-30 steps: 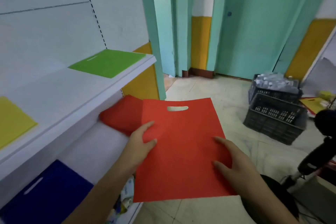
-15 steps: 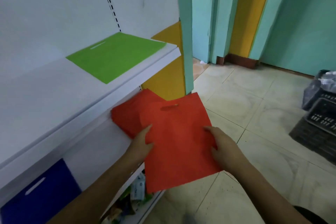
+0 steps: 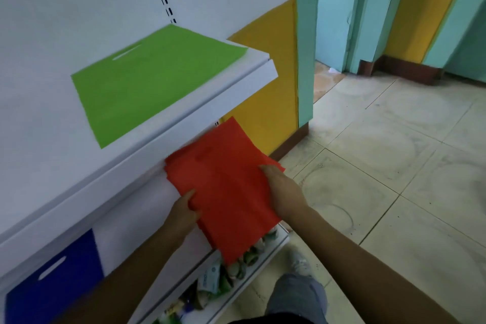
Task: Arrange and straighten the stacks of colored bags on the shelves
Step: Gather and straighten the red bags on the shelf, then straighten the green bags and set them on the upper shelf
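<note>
Both hands hold the flat red fabric bags (image 3: 226,187) at the white middle shelf's (image 3: 147,221) front right corner: left hand (image 3: 181,216) and right hand (image 3: 282,192) pinch opposite edges. Next, squaring the overhanging stack inward.

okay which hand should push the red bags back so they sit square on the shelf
Probably the right hand. It holds the red bags at the outer edge, which overhangs the shelf front, so it can push inward. The left hand sits at the shelf-side edge, better for steadying.

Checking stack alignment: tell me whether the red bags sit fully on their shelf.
No. The red bags overhang the shelf's front edge.
</note>
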{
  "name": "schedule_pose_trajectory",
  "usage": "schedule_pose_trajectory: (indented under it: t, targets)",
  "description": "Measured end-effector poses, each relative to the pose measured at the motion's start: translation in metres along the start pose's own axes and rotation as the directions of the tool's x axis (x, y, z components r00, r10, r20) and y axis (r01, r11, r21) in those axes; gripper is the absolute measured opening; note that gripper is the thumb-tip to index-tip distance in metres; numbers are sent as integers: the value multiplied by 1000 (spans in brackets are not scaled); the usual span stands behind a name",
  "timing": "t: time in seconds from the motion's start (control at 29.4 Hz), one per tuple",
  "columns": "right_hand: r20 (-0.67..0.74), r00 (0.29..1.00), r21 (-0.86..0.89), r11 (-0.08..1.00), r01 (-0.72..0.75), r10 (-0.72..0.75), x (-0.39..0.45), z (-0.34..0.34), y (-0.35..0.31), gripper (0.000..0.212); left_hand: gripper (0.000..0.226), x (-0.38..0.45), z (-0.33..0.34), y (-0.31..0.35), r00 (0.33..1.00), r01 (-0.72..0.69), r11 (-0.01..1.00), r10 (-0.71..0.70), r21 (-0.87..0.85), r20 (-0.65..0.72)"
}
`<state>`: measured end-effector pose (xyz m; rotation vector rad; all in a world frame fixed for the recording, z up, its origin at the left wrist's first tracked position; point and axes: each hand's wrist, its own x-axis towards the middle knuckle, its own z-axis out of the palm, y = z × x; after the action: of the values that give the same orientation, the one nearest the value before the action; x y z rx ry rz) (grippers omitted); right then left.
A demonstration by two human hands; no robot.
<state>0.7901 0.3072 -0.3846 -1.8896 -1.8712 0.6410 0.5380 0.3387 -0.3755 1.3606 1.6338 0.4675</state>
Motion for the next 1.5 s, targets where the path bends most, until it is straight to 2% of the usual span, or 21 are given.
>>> schedule_pose_trajectory:
  t: [0.17,0.34,0.41,0.48,0.54,0.65,0.71,0.78,0.85,0.92,1.02,1.09,1.23,1.33,1.36,1.4,1.5]
  targets:
    - [65,998,-7,1000,1,0,68,26,10,61,63,41,-6,-5,989,97,995,-98,-18,-109]
    - [116,992,-64,997,-32,40,104,46,23,33,64,86,-5,-11,983,168,977,-155,134,-100]
    - [111,992,-157,987,-38,56,111,45,24,29,70,100,-5,-13,987,149,961,-130,234,-95]
    - [101,993,-273,961,-33,63,116,40,22,30,75,110,-4,-17,987,152,897,-119,414,-105]
    - [101,993,-346,938,-16,55,118,37,17,33,74,98,2,-11,981,179,841,-114,510,-155]
    - [156,988,-339,940,45,9,102,30,1,40,63,54,6,1,976,202,894,-150,401,-156]
    - [216,975,-277,954,114,-54,82,23,-25,41,51,18,-1,4,979,161,948,-118,275,-165]
    - [278,943,-169,957,235,-183,62,17,-57,43,38,-23,-14,5,981,58,984,-25,168,-191]
    - [347,874,-18,929,369,-340,40,12,-93,42,26,-65,-33,5,967,17,998,-2,58,-254]
    - [425,772,141,877,459,-472,8,10,-138,39,25,-121,-64,-11,911,-21,995,-21,-97,-412]
    - [506,610,326,790,519,-609,-46,4,-199,33,30,-207,-109,-43,751,-32,979,-109,-201,-651]
    - [526,509,412,728,548,-681,-76,0,-240,32,31,-258,-133,-60,677,-18,978,-141,-209,-722]
    - [489,312,525,561,640,-814,-123,-5,-319,31,22,-340,-167,-74,608,-2,970,-191,-243,-771]
    - [468,235,570,494,657,-852,-144,-6,-383,33,20,-387,-189,-81,517,-55,967,-186,-249,-835]
    - [466,232,578,492,651,-854,-147,-3,-402,34,20,-398,-195,-82,481,-85,963,-185,-256,-857]
    - [464,236,579,495,648,-854,-149,-1,-419,36,20,-407,-202,-81,432,-120,958,-186,-260,-882]
    - [438,220,582,461,670,-872,-159,18,-473,42,27,-440,-229,-81,229,-247,948,-145,-202,-963]
